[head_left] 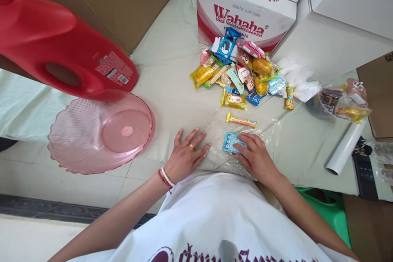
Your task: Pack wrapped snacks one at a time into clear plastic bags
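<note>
A sheet of clear plastic film (215, 160) lies on the table edge right in front of me. My left hand (186, 154) rests on the film's left side, palm down with fingers spread, holding nothing. On the film, the fingers of my right hand (256, 155) are on a small light-blue snack packet (229, 142), covering its right part. Something reddish peeks out under the packet, too hidden to name. Just beyond it lies a slim yellow-orange snack stick (241, 120). Farther back is a heap of wrapped snacks (236, 69) in yellow, blue, pink and green wrappers.
A pink ribbed glass bowl (80, 131) and a big red jug (76, 49) stand at left. Behind the heap is a Wahaha carton (245, 12). To the right are crumpled clear plastic (299, 77), a wrapped snack bundle (340, 100), a white roll (345, 147) and a black phone (364, 176).
</note>
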Demonstrator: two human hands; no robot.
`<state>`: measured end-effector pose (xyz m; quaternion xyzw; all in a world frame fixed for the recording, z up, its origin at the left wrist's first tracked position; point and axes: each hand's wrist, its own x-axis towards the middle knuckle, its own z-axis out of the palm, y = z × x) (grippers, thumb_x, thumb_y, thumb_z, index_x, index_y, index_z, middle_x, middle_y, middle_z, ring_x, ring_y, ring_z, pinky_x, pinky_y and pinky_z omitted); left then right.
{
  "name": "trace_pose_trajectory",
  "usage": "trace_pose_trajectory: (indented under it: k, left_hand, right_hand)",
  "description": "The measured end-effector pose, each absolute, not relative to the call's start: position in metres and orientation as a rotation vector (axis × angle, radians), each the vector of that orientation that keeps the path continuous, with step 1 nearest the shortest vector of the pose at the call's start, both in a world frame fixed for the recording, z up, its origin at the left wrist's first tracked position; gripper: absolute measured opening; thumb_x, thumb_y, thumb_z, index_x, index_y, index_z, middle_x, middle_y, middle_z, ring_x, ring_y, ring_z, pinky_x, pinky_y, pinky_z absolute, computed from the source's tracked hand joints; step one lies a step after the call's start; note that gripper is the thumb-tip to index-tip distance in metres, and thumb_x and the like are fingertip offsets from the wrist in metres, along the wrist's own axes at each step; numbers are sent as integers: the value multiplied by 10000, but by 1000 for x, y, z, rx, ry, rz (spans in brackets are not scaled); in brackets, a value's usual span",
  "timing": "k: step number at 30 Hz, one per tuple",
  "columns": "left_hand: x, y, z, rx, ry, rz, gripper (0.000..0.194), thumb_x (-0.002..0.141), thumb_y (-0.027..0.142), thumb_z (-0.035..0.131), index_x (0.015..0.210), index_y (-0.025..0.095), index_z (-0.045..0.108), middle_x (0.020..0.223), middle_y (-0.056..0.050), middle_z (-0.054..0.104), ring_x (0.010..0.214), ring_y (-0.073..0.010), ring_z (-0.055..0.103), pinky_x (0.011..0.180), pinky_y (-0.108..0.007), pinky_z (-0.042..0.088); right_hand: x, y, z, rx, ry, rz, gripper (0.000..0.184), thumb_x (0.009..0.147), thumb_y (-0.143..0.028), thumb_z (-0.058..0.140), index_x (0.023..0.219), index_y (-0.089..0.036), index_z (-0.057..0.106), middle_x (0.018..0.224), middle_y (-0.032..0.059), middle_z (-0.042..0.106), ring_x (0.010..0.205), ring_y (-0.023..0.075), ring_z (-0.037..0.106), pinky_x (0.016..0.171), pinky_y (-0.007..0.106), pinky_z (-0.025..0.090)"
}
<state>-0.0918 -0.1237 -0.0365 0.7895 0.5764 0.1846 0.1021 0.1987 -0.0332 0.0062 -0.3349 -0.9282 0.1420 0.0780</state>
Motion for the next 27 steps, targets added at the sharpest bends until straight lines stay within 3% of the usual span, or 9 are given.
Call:
trace_pose_trajectory:
  k: [4,7,10,14,16,19,22,24,27]
  left_hand:
    - [-88,-128,-29,2488,1569,692,536,900,403,708,1420,348,591,1579,-89,508,1580,-350,225,1265,-656,28]
    - [-80,-124,-23,2559,1356,760,265,929,272,670,1184,342,702,1431,-13,660,1538,-280,349,1281,-596,-34]
    - [-71,-110,-15,2427,1186,812,159,962,167,572,999,269,689,1196,-3,774,1406,-218,537,1290,-541,89]
    - [-63,-82,-6,2210,1195,844,212,1033,199,430,1112,225,625,1106,-45,767,1137,-166,689,1222,-471,303]
    - [-62,-72,-3,2220,1171,804,268,1029,367,488,1211,205,602,1188,-94,732,1142,-204,669,1208,-497,315]
    - [-62,-68,-4,2365,1113,639,545,916,583,629,1286,184,605,1179,-136,708,1183,-294,605,1198,-592,253]
    - [-64,-71,-3,2391,1104,569,247,977,433,583,1040,229,706,897,-60,702,1032,-252,598,1090,-524,342]
    - [-64,-69,1,2294,1108,650,233,998,369,548,901,232,710,802,-39,658,962,-222,583,985,-443,399]
    - [-58,-57,6,2077,1169,807,256,1001,387,540,872,223,689,812,-40,651,927,-207,582,916,-396,432]
  right_hand:
    - [204,-37,4,-988,-2767,428,262,1019,-304,579,1253,-241,680,1426,121,619,1393,311,468,1174,632,321]
    - [203,-38,1,-987,-2750,456,266,1020,-298,577,1261,-240,671,1429,121,622,1396,302,475,1180,634,307]
    - [205,-33,1,-976,-2740,516,279,1014,-320,591,1264,-220,666,1429,124,628,1396,300,480,1190,632,284]
    - [208,-26,7,-990,-2758,648,312,1015,-418,583,1252,-243,684,1446,105,628,1416,310,471,1209,648,224]
    - [210,-23,12,-1002,-2760,721,346,1027,-452,546,1275,-254,683,1464,98,617,1436,314,453,1217,653,194]
    - [212,-20,18,-985,-2749,837,407,1055,-479,453,1312,-251,671,1491,97,595,1462,315,422,1226,661,144]
    - [217,-18,18,-964,-2708,976,483,1082,-489,329,1359,-260,650,1524,90,564,1496,308,376,1234,660,107]
    - [222,-16,16,-947,-2663,1055,545,1088,-508,248,1375,-270,646,1538,80,552,1515,301,346,1241,651,89]
    - [228,-11,15,-886,-2619,1145,643,1075,-571,167,1369,-278,659,1553,78,537,1525,307,332,1245,650,69]
